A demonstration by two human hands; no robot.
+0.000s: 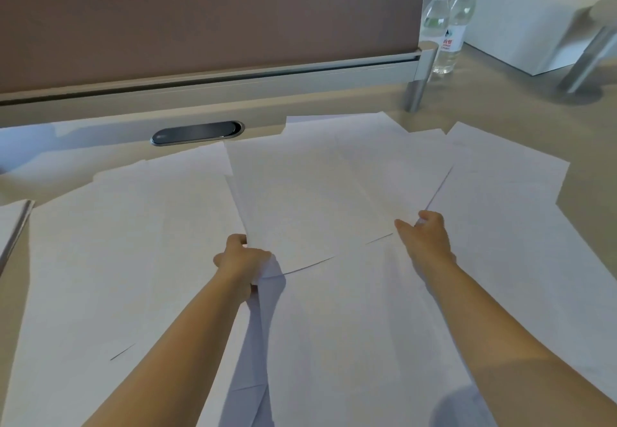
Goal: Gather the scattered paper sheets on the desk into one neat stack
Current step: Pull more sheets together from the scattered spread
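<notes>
With loose sheets (110,259) spread over the desk (500,106), the left hand (242,259) pinches the lifted sheets (300,199) by a corner, while the right hand (425,236) seemingly grips the opposite edge to square them.

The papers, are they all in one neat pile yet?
No, the paper sheets lie spread across the desk, overlapping at angles.

Single head cam, looks fwd & down over surface (500,106), close above both forearms, partition wall beyond hands.
</notes>
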